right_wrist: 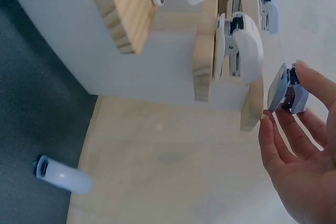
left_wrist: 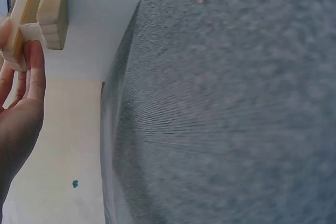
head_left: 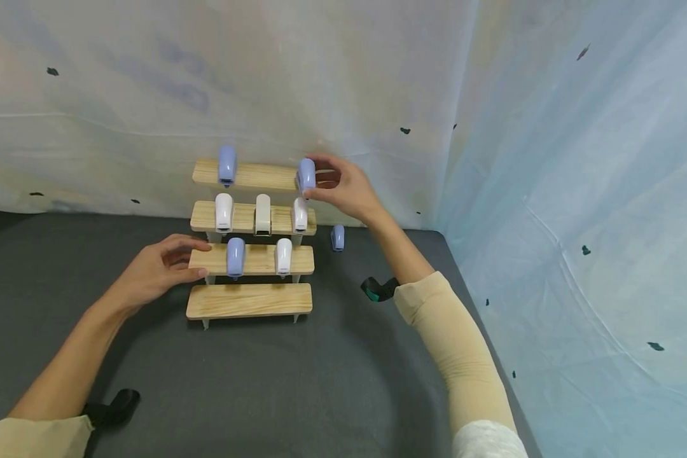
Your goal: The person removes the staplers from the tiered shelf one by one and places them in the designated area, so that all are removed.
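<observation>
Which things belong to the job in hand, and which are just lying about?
Likely in the job: blue stapler, pinched by right hand; rack, gripped by left hand; six other staplers on it; loose stapler, perhaps waiting.

Just surroundings: curtain, dark surface.

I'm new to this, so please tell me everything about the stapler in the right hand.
The stapler is pale blue, with a rounded, plastic-looking shell and darker, metallic-looking parts inside. The right hand pinches it with thumb and fingers, aligned front to back, at the right end of the top shelf; whether it touches the shelf is unclear.
</observation>
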`<state>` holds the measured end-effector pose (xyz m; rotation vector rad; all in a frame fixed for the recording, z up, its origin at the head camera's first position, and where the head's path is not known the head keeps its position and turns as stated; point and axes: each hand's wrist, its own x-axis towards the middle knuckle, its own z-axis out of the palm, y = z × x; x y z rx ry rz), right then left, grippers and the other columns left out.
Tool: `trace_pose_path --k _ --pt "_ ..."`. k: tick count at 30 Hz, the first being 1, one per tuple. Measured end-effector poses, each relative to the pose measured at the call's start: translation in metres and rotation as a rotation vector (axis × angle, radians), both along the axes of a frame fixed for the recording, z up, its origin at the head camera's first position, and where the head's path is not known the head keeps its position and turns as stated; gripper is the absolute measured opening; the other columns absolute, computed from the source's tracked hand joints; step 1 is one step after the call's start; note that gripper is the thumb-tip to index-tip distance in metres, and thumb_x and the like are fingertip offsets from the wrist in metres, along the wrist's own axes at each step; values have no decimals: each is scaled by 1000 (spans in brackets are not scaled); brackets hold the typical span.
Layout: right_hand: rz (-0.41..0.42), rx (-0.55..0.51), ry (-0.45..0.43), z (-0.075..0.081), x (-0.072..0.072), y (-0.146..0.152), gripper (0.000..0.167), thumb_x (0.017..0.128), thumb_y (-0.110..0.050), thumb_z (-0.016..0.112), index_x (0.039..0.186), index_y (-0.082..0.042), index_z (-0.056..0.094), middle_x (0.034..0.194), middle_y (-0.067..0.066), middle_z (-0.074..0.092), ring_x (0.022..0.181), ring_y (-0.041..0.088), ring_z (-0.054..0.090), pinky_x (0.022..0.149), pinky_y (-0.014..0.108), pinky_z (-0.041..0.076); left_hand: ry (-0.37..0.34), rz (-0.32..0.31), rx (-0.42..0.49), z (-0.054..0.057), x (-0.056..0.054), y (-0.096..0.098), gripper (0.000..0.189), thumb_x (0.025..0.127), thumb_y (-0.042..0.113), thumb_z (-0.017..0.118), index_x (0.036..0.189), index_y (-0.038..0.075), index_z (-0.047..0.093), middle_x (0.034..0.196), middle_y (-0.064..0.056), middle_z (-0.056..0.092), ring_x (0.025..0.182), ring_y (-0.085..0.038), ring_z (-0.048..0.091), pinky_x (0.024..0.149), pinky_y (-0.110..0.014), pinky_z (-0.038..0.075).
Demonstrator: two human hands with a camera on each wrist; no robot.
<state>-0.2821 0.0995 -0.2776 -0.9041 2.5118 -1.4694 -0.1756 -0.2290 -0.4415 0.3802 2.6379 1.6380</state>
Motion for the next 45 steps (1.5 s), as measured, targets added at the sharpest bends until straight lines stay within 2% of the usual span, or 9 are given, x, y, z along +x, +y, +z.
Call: trace_pose_path --k 3,11,23,26,30,33,40,43,45 --pt "-16 10 3 -3 -2 7 62 86 1 76 141 4 50 134 23 55 117 37 59 93 36 53 -1 -1 14 -1 1 0 46 93 25 73 132 6 58 136 -7 47 107 1 53 79 -13 48" --pt "-27 -15 1 -31 -24 30 64 84 -5 80 142 -5 52 133 16 57 117 34 60 94 39 53 -5 -12 46 -1 2 0 45 94 23 72 133 7 57 137 -4 46 108 0 53 78 -15 50" --pt "-29 -14 -12 -44 -28 52 61 84 -4 80 139 -4 54 132 15 58 113 35 62 88 39 56 -4 -20 89 -3 2 0 46 94 20 72 135 7 56 136 -3 46 110 3 54 80 -16 52" --pt "-35 14 -13 -51 -30 57 62 84 -6 80 139 -4 54 133 14 58 113 35 62 87 39 57 -9 -15 78 -2 1 0 46 94 22 72 135 8 56 138 -3 46 116 -3 53 81 -15 51" --pt "-52 30 -26 -63 -31 66 61 84 -6 80 139 -4 54 133 14 58 115 37 61 87 41 56 -20 -11 71 -1 1 0 46 94 24 72 136 9 56 140 -2 45 120 -8 51 83 -15 50" --pt "-62 34 -30 -69 -29 71 62 85 -5 79 140 -3 53 135 17 56 116 39 60 90 42 55 -20 -13 87 -3 2 0 46 94 23 71 136 9 56 139 -2 45 116 -1 51 82 -15 51" --pt "-75 80 -47 -60 -8 76 60 87 1 75 140 7 49 135 25 54 116 39 61 93 45 54 -16 -31 140 -5 3 0 44 95 18 70 135 6 55 136 -2 48 110 1 57 79 -19 53" --pt "-82 90 -53 -67 -8 81 61 87 1 75 141 8 48 137 25 53 116 39 61 92 44 54 -18 -35 147 -5 4 1 44 96 18 70 135 6 55 136 -2 48 110 1 57 79 -20 54" --pt "-91 88 -55 -77 -13 86 62 88 -1 75 143 6 47 138 24 53 117 39 60 93 45 53 -16 -38 141 -6 6 1 44 96 19 69 135 6 55 137 -2 47 111 2 57 80 -20 54"
